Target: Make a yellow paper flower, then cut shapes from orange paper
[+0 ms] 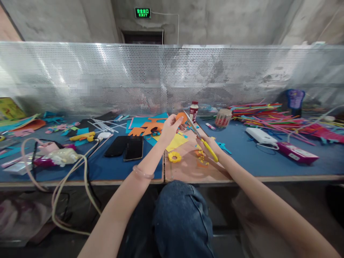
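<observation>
Between the fingers of my left hand (172,126) is a small orange piece of paper (181,116), held up above the table. My right hand (210,144) grips yellow-handled scissors (209,149), whose metal blades point up and left, close to the orange paper. Whether the blades touch the paper, I cannot tell. Below my hands a yellow paper ring (175,157) with a scalloped edge lies on the brown board (182,172). Small yellow and orange scraps (202,159) are scattered under the scissors. A yellow sheet (176,142) and cut orange paper (147,128) lie beyond my left wrist.
Two dark phones (134,147) lie left of my forearm. A bottle (194,111) stands behind my hands, near a clear cup (223,118). Colourful pipe cleaners (263,116), a white power bank (262,138) and a magenta box (297,152) are rightward. Cables (86,168) hang at left.
</observation>
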`<state>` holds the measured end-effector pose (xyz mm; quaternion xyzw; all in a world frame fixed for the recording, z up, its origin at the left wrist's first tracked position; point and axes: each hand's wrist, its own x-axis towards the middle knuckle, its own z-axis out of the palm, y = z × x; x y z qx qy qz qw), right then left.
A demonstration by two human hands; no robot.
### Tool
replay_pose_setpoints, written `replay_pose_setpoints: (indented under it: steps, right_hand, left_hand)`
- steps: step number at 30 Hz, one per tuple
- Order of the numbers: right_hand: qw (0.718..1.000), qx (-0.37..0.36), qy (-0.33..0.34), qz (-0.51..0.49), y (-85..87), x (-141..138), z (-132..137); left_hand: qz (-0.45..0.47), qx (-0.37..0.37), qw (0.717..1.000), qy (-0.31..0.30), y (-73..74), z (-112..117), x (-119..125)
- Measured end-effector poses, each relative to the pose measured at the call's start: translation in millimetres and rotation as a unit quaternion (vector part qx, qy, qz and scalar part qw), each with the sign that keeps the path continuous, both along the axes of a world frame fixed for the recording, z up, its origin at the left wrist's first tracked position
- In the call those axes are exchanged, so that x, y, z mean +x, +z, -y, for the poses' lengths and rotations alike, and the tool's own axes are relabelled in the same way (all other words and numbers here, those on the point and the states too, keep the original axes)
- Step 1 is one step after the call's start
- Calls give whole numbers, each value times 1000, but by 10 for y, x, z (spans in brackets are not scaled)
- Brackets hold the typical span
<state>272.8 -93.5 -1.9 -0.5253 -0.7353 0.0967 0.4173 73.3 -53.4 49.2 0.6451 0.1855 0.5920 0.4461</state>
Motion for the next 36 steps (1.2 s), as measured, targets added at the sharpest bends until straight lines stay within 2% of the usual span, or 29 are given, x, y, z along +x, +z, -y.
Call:
replay_pose_setpoints:
  steps: [10,36]
  right_hand:
    - [997,17,-13,76,13,2,17]
    - [995,-1,-18,95,58,-28,80]
  left_hand:
    - [6,-1,1000,16,9,-13,-13]
    - [26,1,999,23,12,-33,-27]
